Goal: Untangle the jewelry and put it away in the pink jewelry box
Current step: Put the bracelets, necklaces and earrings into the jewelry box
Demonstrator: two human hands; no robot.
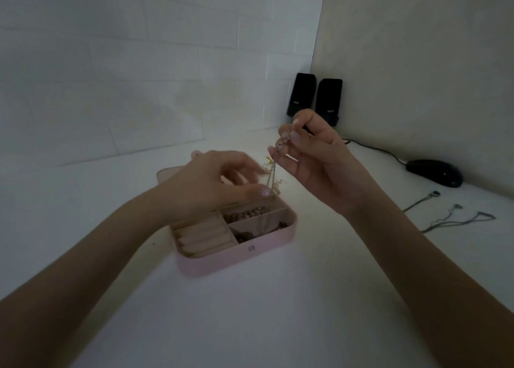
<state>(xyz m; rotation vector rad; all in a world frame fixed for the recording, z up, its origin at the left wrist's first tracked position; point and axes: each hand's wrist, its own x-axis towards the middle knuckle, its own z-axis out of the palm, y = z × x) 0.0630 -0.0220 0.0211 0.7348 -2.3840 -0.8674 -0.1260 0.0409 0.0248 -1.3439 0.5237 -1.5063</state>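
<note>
One pink jewelry box (236,256) lies open on the white tabletop (250,312), its lid (169,174) folded back toward the wall. Inside, a bank of ring rolls (204,237) fills the left part, and three compartments sit on the right; dark beaded jewelry (244,214) shows in them, though the separate pieces cannot be counted.

Two bare hands work above the box. The right hand (314,161) is raised, its thumb and forefinger pinched closed on the top of a thin chain (271,170) that hangs straight down. The left hand (219,178) hovers over the back of the box, blurred; its thumb and fingers (262,191) pinch the lower end of the same chain, where small pale and yellow charms (269,160) tangle together.

At the right edge of the tabletop, well apart from the box, more thin chains (459,220) lie loose; at least two can be told, one of them (421,200) nearer the wall. One black computer mouse (435,173) rests beside the wall with its cable (375,149) trailing back. Two black speakers (314,97) stand side by side in the corner.
</note>
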